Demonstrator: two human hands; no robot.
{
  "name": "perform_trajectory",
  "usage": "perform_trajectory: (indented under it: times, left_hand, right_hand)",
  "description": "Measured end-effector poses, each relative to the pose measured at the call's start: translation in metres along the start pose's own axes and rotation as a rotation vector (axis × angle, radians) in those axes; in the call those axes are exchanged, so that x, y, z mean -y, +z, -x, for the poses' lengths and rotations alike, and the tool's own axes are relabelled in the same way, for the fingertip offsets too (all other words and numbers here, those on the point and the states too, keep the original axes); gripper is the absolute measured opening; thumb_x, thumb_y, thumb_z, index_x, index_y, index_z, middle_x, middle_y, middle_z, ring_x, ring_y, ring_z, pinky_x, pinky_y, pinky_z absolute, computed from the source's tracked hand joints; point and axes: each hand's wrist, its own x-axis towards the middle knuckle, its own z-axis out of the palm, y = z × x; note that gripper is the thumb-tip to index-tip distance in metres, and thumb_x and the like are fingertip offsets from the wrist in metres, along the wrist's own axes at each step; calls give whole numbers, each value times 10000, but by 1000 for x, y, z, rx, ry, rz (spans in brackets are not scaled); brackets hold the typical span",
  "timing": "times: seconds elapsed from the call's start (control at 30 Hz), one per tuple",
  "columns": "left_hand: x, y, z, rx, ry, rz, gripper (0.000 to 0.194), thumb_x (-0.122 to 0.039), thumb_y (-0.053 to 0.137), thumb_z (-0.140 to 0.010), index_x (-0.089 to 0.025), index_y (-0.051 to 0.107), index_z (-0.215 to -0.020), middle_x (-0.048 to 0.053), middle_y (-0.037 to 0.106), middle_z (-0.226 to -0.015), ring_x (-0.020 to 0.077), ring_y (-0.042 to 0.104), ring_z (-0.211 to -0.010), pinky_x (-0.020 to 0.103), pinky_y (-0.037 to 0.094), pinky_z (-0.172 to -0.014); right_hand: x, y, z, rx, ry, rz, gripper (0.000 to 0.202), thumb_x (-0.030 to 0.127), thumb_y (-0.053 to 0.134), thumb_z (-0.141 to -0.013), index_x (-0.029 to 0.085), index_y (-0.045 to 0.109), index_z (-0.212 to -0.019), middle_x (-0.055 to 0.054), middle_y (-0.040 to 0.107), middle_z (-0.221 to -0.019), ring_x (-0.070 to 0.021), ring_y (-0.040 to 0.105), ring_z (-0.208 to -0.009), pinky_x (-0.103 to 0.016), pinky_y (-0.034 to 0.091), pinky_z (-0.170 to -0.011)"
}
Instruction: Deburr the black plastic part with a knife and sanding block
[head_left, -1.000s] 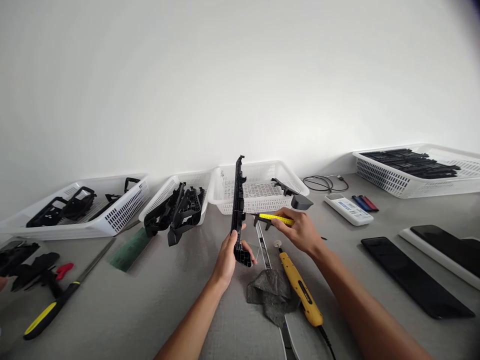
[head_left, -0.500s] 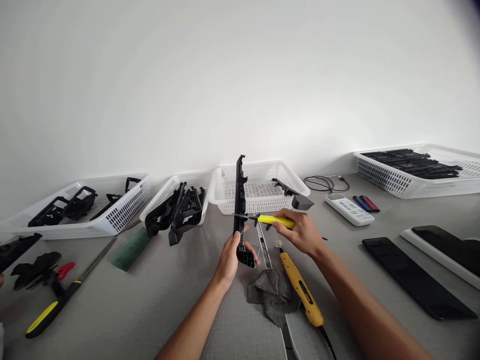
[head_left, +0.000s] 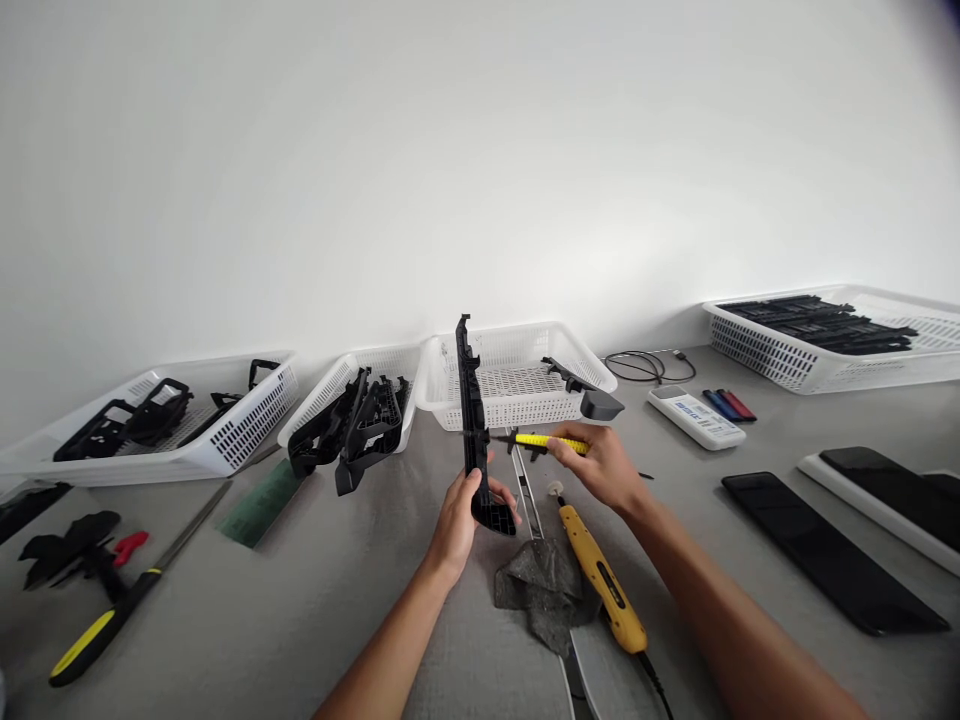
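Near the middle, my left hand (head_left: 456, 520) is closed around the lower end of a long black plastic trim piece (head_left: 470, 400), held upright with clips along its edge. My right hand (head_left: 596, 463) grips a thin-bladed tool with a yellow handle (head_left: 541, 440). The tool points left, and its thin tip meets the trim piece about halfway up. Whether the tip touches the front or passes behind is too blurred to tell. A grey cloth (head_left: 546, 590) and a yellow corded rotary tool (head_left: 604, 580) lie on the table below my hands.
Behind stands a white basket (head_left: 510, 412) with a black part in it. To the left are two baskets (head_left: 217, 462) of black parts and a file (head_left: 127, 595). On the right lie a white device (head_left: 697, 418), a black panel (head_left: 832, 552) and another basket (head_left: 817, 374).
The top of the trim piece has tilted left, and its lower end has turned a little. The yellow-handled tool stays at about the same height against it.
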Motion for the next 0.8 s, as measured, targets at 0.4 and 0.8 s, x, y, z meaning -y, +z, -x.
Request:
perform_trajectory:
  times: [0.4,0.8]
  left_hand:
    - [-18,-2,4,29,-121,-30,191,-399,546,-863,-207,543,-874,-7,644,-644,145,598,-474,250,470,-471]
    - [-27,-23,-2,137,-200,-208,396,-537,644,-874,-169,608,-1016,-8,642,-643,87,429,-424,226,365,-436]
  right_hand:
    - [-14,-4,-6,175,289,-387,547,701,663,-860,169,674,-733,-4,600,-597,-94,360,-483,-243,257,-461]
    - [-27,-13,-7,94,257,-260,565,694,688,-835,164,659,-641,17,512,-507,-105,394,-490,-269,283,-496]
